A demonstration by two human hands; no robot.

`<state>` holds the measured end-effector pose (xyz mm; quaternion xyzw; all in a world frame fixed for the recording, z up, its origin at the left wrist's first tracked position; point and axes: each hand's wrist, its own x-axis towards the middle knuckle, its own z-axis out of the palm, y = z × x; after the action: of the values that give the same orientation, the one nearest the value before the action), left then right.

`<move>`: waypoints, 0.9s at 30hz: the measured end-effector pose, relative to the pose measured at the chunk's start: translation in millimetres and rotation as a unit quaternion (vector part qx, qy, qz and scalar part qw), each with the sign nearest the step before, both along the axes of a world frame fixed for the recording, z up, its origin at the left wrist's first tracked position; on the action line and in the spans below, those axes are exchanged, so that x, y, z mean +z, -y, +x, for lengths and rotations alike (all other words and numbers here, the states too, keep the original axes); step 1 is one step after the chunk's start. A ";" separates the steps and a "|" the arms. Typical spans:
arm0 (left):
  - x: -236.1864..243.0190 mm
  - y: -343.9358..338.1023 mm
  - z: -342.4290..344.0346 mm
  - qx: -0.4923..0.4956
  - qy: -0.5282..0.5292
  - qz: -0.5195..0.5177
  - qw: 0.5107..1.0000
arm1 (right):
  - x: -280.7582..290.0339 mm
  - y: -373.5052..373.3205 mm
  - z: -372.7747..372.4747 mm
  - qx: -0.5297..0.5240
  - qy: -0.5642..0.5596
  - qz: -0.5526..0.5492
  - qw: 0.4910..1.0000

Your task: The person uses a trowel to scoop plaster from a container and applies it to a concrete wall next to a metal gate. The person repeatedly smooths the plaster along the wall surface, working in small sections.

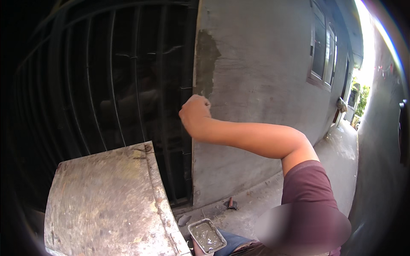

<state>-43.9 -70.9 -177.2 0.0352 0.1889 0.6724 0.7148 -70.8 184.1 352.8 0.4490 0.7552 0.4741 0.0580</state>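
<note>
My right hand [195, 112] is raised in a closed fist against the edge of the grey wall [256, 81], where the wall meets the dark barred opening. Whatever it grips is hidden behind the fingers. Just above it, a darker, damp-looking mortar patch [206, 57] runs up the wall's edge. Low in the view is a shallow rectangular tub [224, 244] with wet grey mortar [206, 235] inside. A small part of my left hand [197, 249] shows at the tub's near left side, holding it from below.
A worn, stained board-topped stand [102, 200] fills the lower left. Behind it rise dark metal bars [113, 77]. A trowel-like tool with a reddish handle [231, 202] lies on the ground by the wall's foot. A window [322, 47] and a narrow passage [337, 149] lie to the right.
</note>
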 end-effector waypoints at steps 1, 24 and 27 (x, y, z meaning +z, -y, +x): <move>-0.2 -0.3 0.2 0.002 -0.004 0.001 1.000 | -7.2 0.9 -5.1 -0.004 -0.009 0.025 1.000; 49.0 -1.8 23.7 0.118 -0.137 0.075 0.981 | -54.7 56.2 87.1 0.311 -0.253 0.082 0.912; 3.7 0.7 14.4 0.079 -0.045 0.038 0.995 | -89.3 34.9 127.8 0.337 -0.288 0.024 0.896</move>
<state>-29.5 -71.6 -173.5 0.0780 0.1973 0.7310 0.6485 57.0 149.2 263.5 0.2860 0.8333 0.3329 -0.3361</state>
